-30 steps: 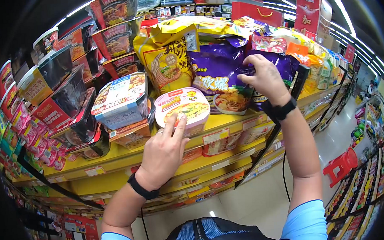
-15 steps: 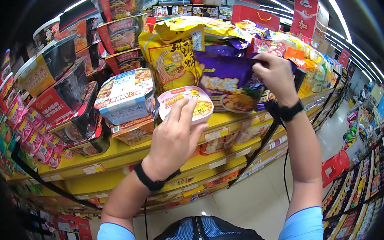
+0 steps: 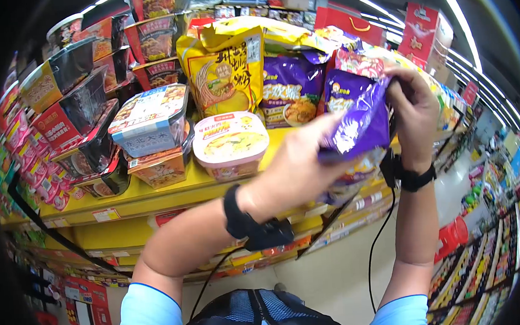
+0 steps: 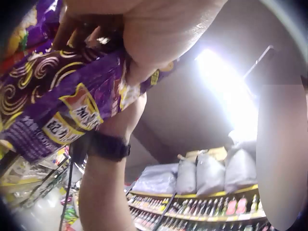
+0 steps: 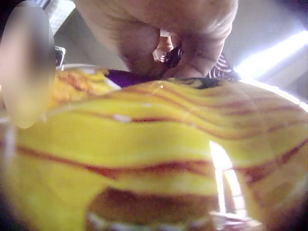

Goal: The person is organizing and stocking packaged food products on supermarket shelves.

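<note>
A glossy purple noodle bag (image 3: 368, 121) is held up in front of the shelf, tilted. My right hand (image 3: 415, 113) pinches its upper right edge between thumb and fingers. At its left side my left hand (image 3: 298, 169), blurred, grips the bag, with the fingertips partly hidden. In the left wrist view, the left hand (image 4: 168, 29) has its thumb on the printed side of the bag (image 4: 57, 91). The right wrist view shows the right hand (image 5: 159, 24) above shiny yellow, red-streaked packaging (image 5: 159, 134).
More purple noodle bags (image 3: 291, 81) and a yellow noodle bag (image 3: 223, 76) stand on the yellow shelf (image 3: 185, 187). Left of them are a pink-rimmed tub (image 3: 229, 142), a blue-and-white box (image 3: 150, 124) and stacked dark tubs (image 3: 72, 122). A red stool (image 3: 452, 238) stands on the floor at right.
The right hand took a purple bag from the front row and brought it nearer and to the right. The left hand left the pink-rimmed tub and moved right onto the bag.
</note>
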Demonstrator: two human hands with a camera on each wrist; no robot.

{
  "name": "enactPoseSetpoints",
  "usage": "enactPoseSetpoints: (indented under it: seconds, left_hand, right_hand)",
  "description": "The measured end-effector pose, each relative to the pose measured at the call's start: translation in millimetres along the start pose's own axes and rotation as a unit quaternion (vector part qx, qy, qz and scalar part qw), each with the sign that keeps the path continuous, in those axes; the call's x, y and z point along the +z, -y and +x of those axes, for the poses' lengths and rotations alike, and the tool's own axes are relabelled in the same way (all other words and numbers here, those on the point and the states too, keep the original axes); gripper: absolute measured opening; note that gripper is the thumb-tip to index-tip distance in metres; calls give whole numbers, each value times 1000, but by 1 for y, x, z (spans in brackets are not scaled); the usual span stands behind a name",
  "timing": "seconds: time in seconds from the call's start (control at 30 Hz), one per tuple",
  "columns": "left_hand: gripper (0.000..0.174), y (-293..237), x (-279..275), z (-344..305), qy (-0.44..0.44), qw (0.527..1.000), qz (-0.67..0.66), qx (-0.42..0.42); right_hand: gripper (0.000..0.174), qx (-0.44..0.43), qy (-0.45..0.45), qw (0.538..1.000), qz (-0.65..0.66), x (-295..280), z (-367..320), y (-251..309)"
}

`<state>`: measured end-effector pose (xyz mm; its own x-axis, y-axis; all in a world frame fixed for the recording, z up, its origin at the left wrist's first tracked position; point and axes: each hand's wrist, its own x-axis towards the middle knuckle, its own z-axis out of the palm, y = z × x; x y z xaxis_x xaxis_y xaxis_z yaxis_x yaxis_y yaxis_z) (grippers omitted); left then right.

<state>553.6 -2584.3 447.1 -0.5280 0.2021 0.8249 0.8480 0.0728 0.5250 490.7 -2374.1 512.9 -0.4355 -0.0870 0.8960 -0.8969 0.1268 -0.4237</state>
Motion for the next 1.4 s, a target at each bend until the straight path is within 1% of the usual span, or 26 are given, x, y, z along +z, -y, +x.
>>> enactPoseSetpoints:
  seconds: [0.03,0.1,0.13,0.2,0.23,0.27,0.3,0.37,0.4,0.47,0.53,0.57,0.6,0.67,0.7,0.77,0.8,0.87,0.93,1.07,1.1,1.17,1.2,1.23,1.37,1.4]
  left_hand:
    - [45,5,16,-4,-18,1000,12,0]
    - [41,10,39,6,-28,999,-13,-33]
    - [30,13,42,20,-65,997,39,9]
    - [22,16,42,56,-117,978,-10,-172]
    - [19,36,52,74,-181,971,-110,-109]
    - [30,34,57,93,-216,964,-133,-74]
    - [35,33,55,113,-251,967,-37,-32]
    - [40,29,63,156,-310,946,-61,69]
    - [42,25,59,168,-309,947,31,85]
    - [39,34,57,202,-336,935,68,86]
    - [43,40,34,216,-225,966,-118,-49]
    - [40,39,36,227,-274,954,-121,4]
    - [37,26,24,217,-198,972,129,-13]
    - [37,41,12,237,-233,967,-84,-57]
    - [35,44,8,246,-258,960,-108,-20]
    - [31,63,-5,253,-323,938,126,19]
    - [32,64,-35,266,-309,946,-56,-77]
    - [34,73,-68,263,-217,968,-12,-126]
    - [34,86,-92,269,-211,963,4,-167]
    - [72,101,-111,259,-246,948,105,-171]
    - [93,103,-117,253,-208,956,129,-164]
    - [62,118,-138,251,-104,917,337,-186]
    - [51,108,-133,247,-24,883,427,-194]
    - [39,101,-124,244,-10,822,541,-176]
    - [40,100,-114,241,-2,708,705,-42]
    - [37,99,-123,241,-3,689,723,49]
  right_hand:
    - [15,-29,2,1000,6,-7,-3,-7]
    - [43,-40,-10,999,18,-33,-9,-19]
    - [61,-42,-39,997,58,-43,-14,-21]
    - [103,-91,-51,994,-8,-76,-32,-24]
    - [115,-122,-2,986,-114,-86,-43,-23]
    - [127,-153,47,963,-219,-92,-51,-21]
    - [133,-171,80,944,-272,-85,-54,-16]
    - [127,-194,84,944,-255,-77,-45,-27]
    - [125,-206,67,942,-255,-72,-29,-34]
    - [111,-230,14,949,-214,-61,20,-47]
    - [90,-265,-27,938,-220,-53,72,-62]
    - [85,-273,-22,935,-227,-50,96,-71]
    - [80,-282,-14,930,-234,-47,118,-80]
    - [64,-326,1,912,-248,-37,149,-98]
    - [65,-319,18,917,-237,-33,162,-110]
    - [64,-324,40,918,-226,-22,183,-134]
    - [62,-337,42,913,-227,-17,192,-140]
    - [62,-337,58,910,-236,-7,208,-157]
    - [60,-324,99,915,-220,4,222,-170]
    - [57,-286,161,907,-264,25,230,-196]
    - [59,-289,178,897,-284,28,227,-204]
    - [63,-270,212,883,-319,31,220,-212]
    - [63,-263,216,876,-341,31,215,-211]
    - [64,-253,242,875,-335,29,219,-209]
    - [70,-233,300,865,-328,12,227,-206]
    - [72,-233,294,866,-331,11,223,-201]
